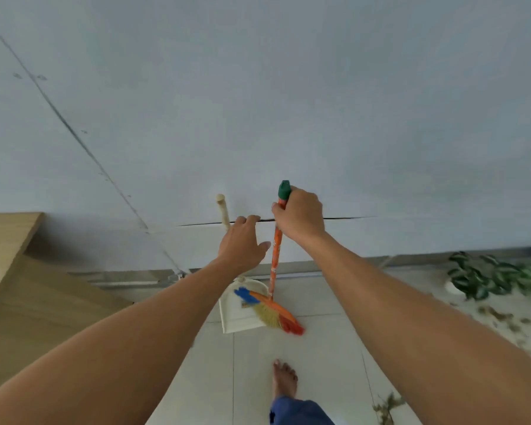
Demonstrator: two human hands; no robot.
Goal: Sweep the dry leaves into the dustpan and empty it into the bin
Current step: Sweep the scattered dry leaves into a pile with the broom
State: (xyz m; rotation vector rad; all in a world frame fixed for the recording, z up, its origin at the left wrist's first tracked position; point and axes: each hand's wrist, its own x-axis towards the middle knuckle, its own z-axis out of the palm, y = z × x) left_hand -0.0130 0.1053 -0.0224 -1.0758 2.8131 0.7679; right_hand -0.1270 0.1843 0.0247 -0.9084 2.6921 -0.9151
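A broom [276,256] with an orange handle, green cap and orange, yellow and blue bristles stands against the white wall. My right hand [299,214] is closed around its handle just under the green cap. A cream dustpan [238,315] with a long cream handle [223,210] stands on the floor tiles behind the bristles. My left hand [242,243] hovers with fingers spread just in front of the dustpan handle, holding nothing. Dry leaves [500,317] lie scattered on the tiles at the right, and a few more dry leaves [387,406] near the bottom edge.
A wooden board [16,271] leans at the left. A green potted plant [497,277] sits by the wall at the right. A pipe runs along the wall base. My bare foot [284,378] stands on the white tiles below the broom.
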